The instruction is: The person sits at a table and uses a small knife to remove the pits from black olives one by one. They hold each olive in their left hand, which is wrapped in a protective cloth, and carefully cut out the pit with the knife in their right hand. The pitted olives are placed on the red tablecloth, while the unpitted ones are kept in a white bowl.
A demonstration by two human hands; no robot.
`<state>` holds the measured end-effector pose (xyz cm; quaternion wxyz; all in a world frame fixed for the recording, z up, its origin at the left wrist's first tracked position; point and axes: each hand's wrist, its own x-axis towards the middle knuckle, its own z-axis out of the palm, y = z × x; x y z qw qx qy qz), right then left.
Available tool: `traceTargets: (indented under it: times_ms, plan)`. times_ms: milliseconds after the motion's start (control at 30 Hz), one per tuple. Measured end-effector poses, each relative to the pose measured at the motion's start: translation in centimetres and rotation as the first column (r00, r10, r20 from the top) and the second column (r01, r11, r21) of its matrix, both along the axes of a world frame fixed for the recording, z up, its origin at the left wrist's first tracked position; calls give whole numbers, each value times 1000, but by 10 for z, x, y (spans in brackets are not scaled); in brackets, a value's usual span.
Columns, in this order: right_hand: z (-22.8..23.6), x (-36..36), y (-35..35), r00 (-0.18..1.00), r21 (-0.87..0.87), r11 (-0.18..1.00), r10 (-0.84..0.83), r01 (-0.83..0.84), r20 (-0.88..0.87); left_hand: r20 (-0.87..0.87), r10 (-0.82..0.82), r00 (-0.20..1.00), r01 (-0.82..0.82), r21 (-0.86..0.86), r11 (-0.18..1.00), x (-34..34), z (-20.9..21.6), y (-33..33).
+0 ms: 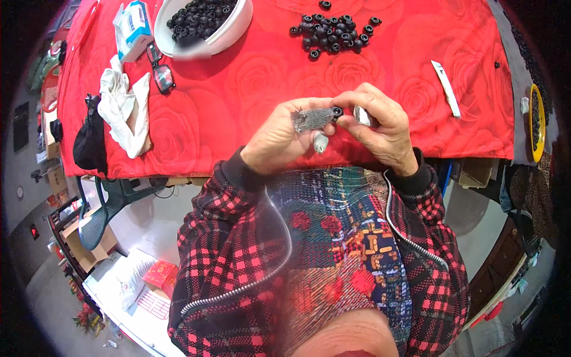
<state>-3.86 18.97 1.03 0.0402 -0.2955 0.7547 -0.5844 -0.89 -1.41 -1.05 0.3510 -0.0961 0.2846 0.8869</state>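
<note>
Both of my hands meet above the near edge of the red table. In my left hand (272, 132) lies a flat grey piece (312, 120) with a rough, worn surface, gripped by the fingers. A whitish wrapping (320, 141) covers one of that hand's fingertips. My right hand (385, 128) pinches a small round black part (337, 112) with a hole in it, against the far end of the grey piece. Another white wrapping (363, 116) shows at the right fingers. A loose cluster of similar black parts (333, 33) lies beyond my hands.
A white bowl (235, 33) of black parts stands at the far left. Nearby are eyeglasses (162, 74), a blue-and-white box (135, 33), white cloth (128, 110) and a black cloth item (89, 140). To the right lie a white strip (446, 89) and a yellow tray (536, 153).
</note>
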Motion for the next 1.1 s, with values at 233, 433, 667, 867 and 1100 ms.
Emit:
traceTargets:
  times_ms: [233, 433, 667, 867, 1100]
  plan:
    - [-1, 1, 1, 985, -17, 999, 46, -50, -166, -127, -110, 986, 77, -241, 967, 12, 21, 4]
    - [0, 1, 2, 983, 0, 1000, 22, -23, -181, -15, -44, 999, 40, -177, 983, 7, 31, 10]
    - [-1, 3, 4, 976, -5, 998, 62, -64, -208, 129, -80, 988, 89, -68, 994, 8, 24, 8]
    - [-1, 4, 3, 961, -29, 999, 10, -19, -278, -78, -122, 989, 100, -244, 965, 10, 24, 9]
    - [16, 7, 7, 971, 10, 1000, 14, -12, -239, -287, -39, 957, -67, -351, 934, 12, 36, 12]
